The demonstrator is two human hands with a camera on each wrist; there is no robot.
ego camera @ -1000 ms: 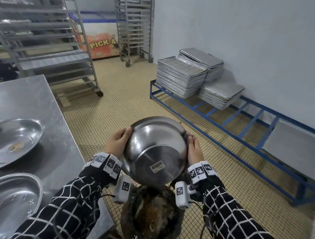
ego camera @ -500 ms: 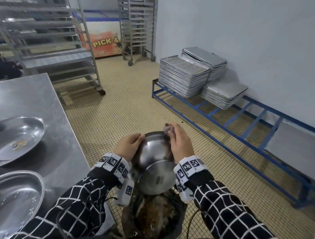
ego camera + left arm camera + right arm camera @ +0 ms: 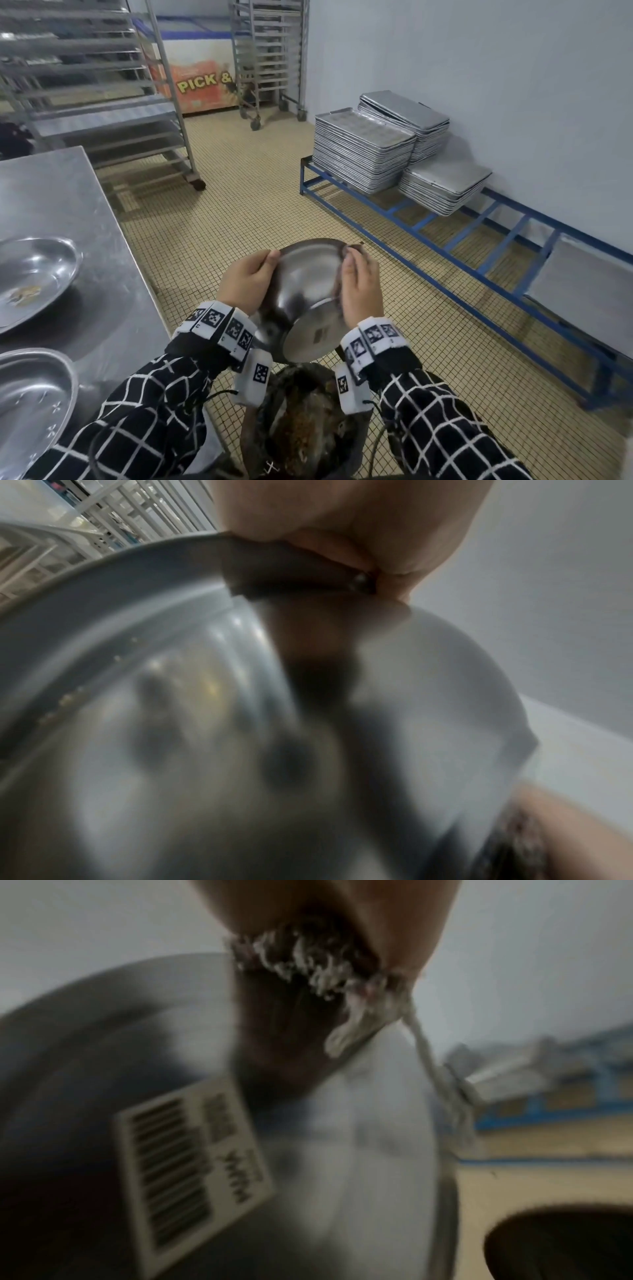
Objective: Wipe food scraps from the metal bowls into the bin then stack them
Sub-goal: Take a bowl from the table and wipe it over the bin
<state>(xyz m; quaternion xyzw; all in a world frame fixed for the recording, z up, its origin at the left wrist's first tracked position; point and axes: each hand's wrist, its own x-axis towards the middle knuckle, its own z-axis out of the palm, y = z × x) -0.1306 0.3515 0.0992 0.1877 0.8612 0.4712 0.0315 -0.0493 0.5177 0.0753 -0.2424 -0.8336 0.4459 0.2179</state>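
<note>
Over the bin [image 3: 301, 421] at the near centre, a metal bowl [image 3: 308, 294] is held tipped up on edge; its flat base with a barcode sticker [image 3: 192, 1172] faces near and down toward the camera, its open mouth faces away toward the far floor, so its axis runs near-to-far, tilted downward at the near end; rim's top edge is the far-high part. Left hand [image 3: 245, 286] grasps the bowl's left rim, thumb on the outer wall, fingers hooked over the edge. Right hand [image 3: 359, 294] sits on the bowl's right rim, clenched around a ragged cloth [image 3: 308, 961]; cloth is pressed at the rim, a strand dangling past the bowl's side in the right wrist view. Left wrist view shows the bowl's inside, blurred, with small specks along the wall. Bin holds brown scraps, directly below the bowl, not touching as far as visible. On the steel table [image 3: 68, 192] at left, two more metal bowls: the far one [image 3: 30, 277] upright with scraps inside, the near one [image 3: 30, 401] upright, cut by the frame edge. Far right, stacked trays [image 3: 363, 150] on a blue rack [image 3: 445, 240] by the wall; wheeled racks far left.
</note>
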